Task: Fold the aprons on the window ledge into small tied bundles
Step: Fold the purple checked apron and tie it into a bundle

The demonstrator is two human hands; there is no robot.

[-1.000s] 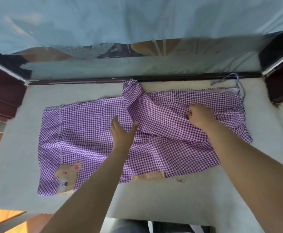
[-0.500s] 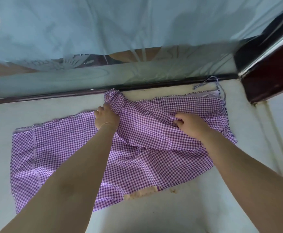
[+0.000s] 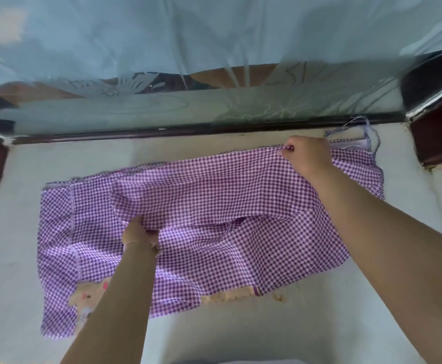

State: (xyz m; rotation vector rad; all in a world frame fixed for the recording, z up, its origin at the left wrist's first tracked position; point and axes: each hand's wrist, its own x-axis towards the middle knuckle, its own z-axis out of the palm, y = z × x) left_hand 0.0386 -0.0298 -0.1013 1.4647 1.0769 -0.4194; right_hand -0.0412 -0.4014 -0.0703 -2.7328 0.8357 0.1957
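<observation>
Spreading across most of the pale window ledge, the purple-and-white checked apron lies mostly flat, with bare ledge showing on its left, along the near side and in a narrow strip between its far edge and the dark window frame. Its left part carries a tan bear patch, partly hidden under the left forearm; no writing can be read on it. The left hand sits near the middle of the cloth, fingers curled into a raised fold and gripping it. From there a loose ridge of fabric runs up and right to the right hand, which pinches the apron's far edge between thumb and fingers, close to the frame. Past that hand, at the right corner, the apron's striped ties loop against the frame, near the dark red window post.
</observation>
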